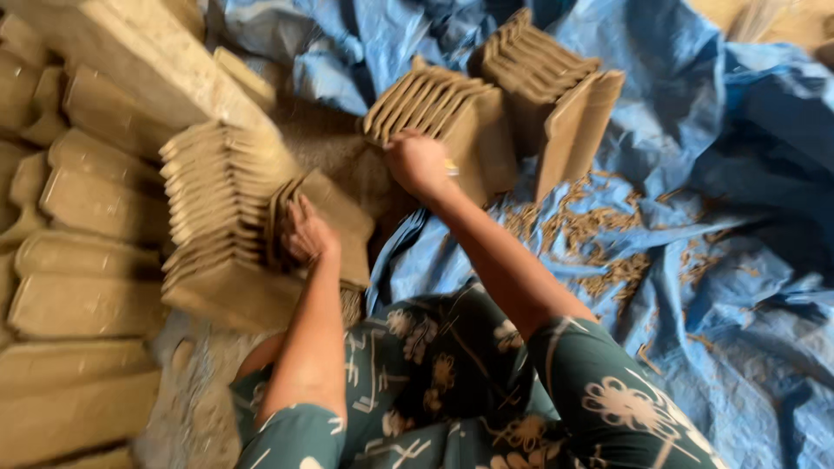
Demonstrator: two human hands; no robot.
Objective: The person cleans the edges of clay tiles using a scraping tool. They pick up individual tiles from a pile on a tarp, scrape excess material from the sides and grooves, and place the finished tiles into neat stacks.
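Observation:
My left hand [306, 233] grips the edge of a few unfired clay tiles [334, 213] that lean against a tall upright stack of the same tan tiles [217, 204] on the left. My right hand [417, 163] is shut on a small tool and presses against the near end of a second row of clay tiles [439, 108] standing on edge. A third row of tiles [556, 87] stands just behind and to the right of that one. The view is blurred, so the tool's shape is unclear.
A crumpled blue tarpaulin [721, 260] covers the ground to the right, strewn with clay shavings [599, 234]. Flat-laid clay tiles [78, 260] are piled along the left edge. My knees in green flowered cloth [452, 373] fill the lower middle.

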